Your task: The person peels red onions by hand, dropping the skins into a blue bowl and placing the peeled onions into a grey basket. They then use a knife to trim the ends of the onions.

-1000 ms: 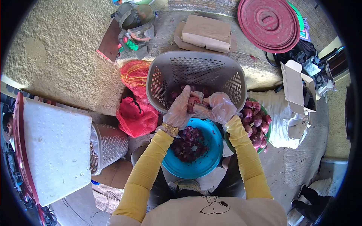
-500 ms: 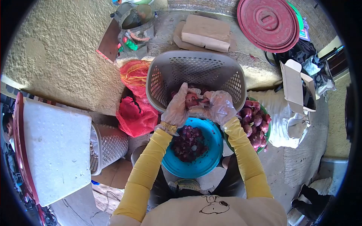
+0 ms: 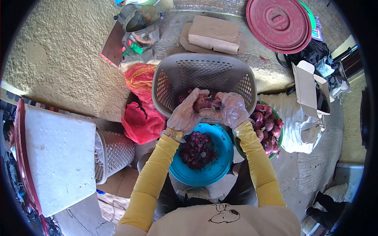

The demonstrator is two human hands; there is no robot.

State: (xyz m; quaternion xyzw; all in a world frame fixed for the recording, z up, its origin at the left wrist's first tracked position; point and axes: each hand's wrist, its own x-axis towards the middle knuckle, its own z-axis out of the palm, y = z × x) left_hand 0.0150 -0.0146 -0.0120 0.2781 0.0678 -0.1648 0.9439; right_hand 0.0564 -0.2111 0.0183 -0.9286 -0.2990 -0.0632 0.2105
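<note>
The camera sits on the head of the person (image 3: 152,183) — it looks down and forward. The shirt (image 3: 189,222) is close, at the bottom; the gray basket (image 3: 204,58) is farther, near the middle — the red lid (image 3: 278,25) is up top.

No text, label, brand, number or sign can be read.
</note>
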